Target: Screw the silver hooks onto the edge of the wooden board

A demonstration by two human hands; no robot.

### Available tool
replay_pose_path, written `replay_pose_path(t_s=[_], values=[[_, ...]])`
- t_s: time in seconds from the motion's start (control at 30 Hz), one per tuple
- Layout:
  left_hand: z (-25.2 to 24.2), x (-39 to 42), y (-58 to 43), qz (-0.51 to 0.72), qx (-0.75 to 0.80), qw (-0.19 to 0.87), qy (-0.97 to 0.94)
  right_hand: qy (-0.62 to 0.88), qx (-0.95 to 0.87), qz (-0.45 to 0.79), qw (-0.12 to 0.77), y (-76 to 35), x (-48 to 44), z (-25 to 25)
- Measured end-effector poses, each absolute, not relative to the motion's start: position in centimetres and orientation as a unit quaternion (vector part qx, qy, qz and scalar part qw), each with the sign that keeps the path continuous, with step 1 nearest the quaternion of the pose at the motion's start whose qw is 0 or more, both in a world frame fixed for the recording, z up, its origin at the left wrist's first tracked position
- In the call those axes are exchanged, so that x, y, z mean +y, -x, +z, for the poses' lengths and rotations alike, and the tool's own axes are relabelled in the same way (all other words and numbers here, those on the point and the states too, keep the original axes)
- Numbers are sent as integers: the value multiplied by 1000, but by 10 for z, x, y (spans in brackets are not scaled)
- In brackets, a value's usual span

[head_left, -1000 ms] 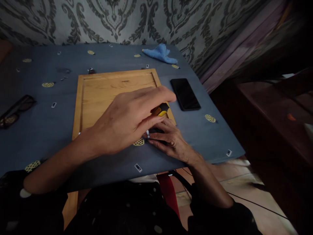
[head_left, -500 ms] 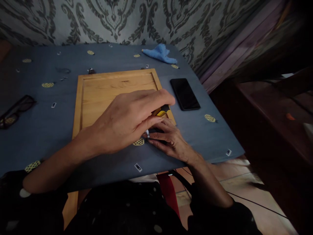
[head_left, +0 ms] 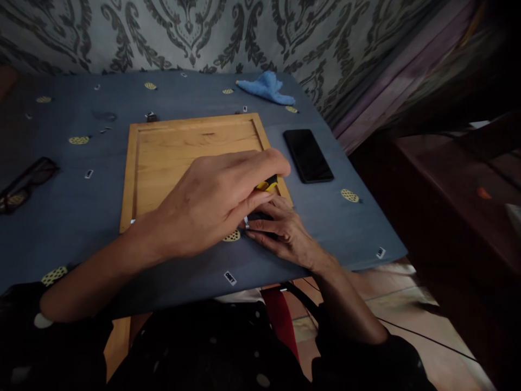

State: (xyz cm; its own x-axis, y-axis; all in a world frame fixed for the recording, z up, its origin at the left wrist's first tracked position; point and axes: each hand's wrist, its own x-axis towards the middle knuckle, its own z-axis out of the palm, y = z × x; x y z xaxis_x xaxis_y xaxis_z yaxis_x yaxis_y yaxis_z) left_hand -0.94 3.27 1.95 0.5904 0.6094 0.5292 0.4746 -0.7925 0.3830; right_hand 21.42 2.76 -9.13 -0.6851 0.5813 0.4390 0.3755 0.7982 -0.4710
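My left hand [head_left: 215, 198] arches over the near right part of a framed wooden panel [head_left: 175, 149]. Its thumb and fingers close around a yellow-and-black handle [head_left: 267, 184], which looks like a screwdriver's; the shaft is hidden. Just below, my right hand [head_left: 283, 228] lies at the panel's near right corner, fingers bent over a dark piece with a silver metal end [head_left: 246, 222]. Most of that piece is covered by the fingers. The two hands almost touch. A small shiny metal bit [head_left: 133, 221] shows at the panel's near left corner, beside my left wrist.
A black phone [head_left: 308, 156] lies right of the panel. Behind it sits a crumpled blue cloth [head_left: 268, 88]. Glasses [head_left: 30, 182] rest at the left, and a small dark object [head_left: 151, 117] is by the panel's far edge. The blue tablecloth [head_left: 325, 233] ends close to my body.
The yellow-and-black handle has turned a little within my left fingers, showing less of itself. My left wrist has shifted slightly, uncovering the shiny bit at the panel's corner. My right hand stays put.
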Motion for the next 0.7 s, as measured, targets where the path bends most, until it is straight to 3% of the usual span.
replay_pose_path(t_s=[0.7], values=[[25, 33, 11, 327, 331, 126, -876, 267, -901, 183, 287, -215, 27, -90]])
